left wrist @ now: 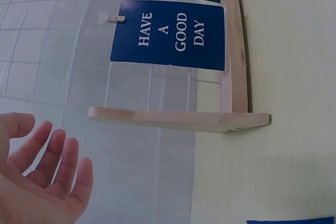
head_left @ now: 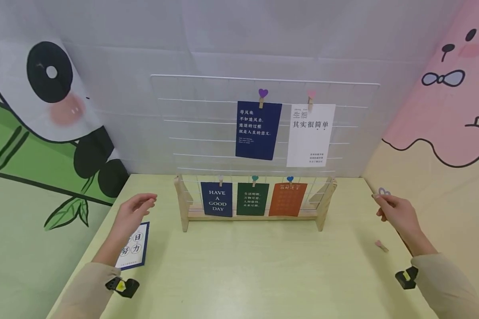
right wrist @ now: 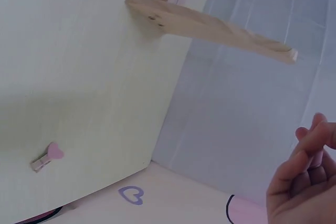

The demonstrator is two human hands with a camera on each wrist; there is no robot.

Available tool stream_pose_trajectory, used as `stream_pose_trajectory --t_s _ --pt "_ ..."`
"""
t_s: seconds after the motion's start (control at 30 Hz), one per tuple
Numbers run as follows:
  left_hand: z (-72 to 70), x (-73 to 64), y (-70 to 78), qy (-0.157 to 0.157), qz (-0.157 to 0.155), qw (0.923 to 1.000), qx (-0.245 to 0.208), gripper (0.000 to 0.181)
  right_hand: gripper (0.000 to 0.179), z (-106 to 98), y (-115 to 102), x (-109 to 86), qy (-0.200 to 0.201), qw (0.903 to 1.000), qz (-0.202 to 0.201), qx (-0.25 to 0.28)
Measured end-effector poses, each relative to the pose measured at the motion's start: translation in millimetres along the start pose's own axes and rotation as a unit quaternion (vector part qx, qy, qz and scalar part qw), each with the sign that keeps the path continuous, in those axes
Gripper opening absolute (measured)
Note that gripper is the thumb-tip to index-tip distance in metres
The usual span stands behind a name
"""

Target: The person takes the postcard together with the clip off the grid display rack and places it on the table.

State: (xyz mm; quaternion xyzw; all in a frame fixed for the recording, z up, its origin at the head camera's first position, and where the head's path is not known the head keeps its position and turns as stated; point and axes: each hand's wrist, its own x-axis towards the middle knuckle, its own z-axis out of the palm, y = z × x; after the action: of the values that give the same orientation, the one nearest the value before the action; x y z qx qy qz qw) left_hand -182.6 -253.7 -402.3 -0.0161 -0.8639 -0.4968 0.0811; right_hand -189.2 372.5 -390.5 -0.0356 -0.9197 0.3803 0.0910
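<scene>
Left grip point(head_left: 132, 213): fingers apart and loosely bent, holding nothing; raised over the left side of the worktop point(head_left: 247, 270). Right grip point(head_left: 399, 217): fingers bent, fingertips close together, no held thing seen; raised at the right edge.

Nearest the left grip, below it and partly hidden by the forearm, a blue-bordered card point(head_left: 137, 244) lies on the worktop. Below the right grip, on the worktop, lies a loose clip with a pink heart point(head_left: 381, 246).

Between the two grips and beyond them stands a wire grid point(head_left: 207, 78) in a wooden base point(head_left: 251, 218). Its lower row, from the left grip toward the right: navy "HAVE A GOOD DAY" card point(head_left: 217, 208), green card point(head_left: 253, 199), orange card point(head_left: 288, 200), each hung by one heart clip. Higher than both grips, a dark blue card point(head_left: 257, 133) hangs under a purple heart clip point(head_left: 262, 94); beside it, toward the right grip, a white card point(head_left: 311, 137) hangs under a pink heart clip point(head_left: 311, 95).

Outermost, a panda-like figure point(head_left: 49, 71) is on the wall beyond the left grip, a pink figure point(head_left: 435, 106) beyond the right.
</scene>
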Motion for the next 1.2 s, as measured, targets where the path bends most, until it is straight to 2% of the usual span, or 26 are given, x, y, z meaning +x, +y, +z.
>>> stream_pose_trajectory --t_s 0.2,0.53,0.8,1.0,1.2 --pt "2.8 -0.7 12.7 -0.008 0.031 0.9994 0.01 0.039 0.05 -0.1 -21.3 -0.2 -0.013 0.9974 0.0 0.07" --pt "8.8 -1.6 34.5 -0.022 0.066 0.9975 0.014 0.036 0.044 6.5 -49.9 0.7 -0.016 0.9908 -0.018 0.133" --pt "15.8 -0.6 43.2 -0.035 0.073 0.9967 0.004 0.034 0.016 13.8 -73.6 -0.2 -0.02 0.9806 -0.039 0.191" --pt "20.5 0.6 47.0 -0.049 0.066 0.9966 0.01 0.034 0.016 17.4 -86.8 -0.2 -0.025 0.9806 -0.047 0.189" --pt "24.8 2.3 52.0 -0.059 0.08 0.995 0.009 0.032 0.024 19.6 -100.1 0.8 -0.028 0.9805 -0.057 0.186"
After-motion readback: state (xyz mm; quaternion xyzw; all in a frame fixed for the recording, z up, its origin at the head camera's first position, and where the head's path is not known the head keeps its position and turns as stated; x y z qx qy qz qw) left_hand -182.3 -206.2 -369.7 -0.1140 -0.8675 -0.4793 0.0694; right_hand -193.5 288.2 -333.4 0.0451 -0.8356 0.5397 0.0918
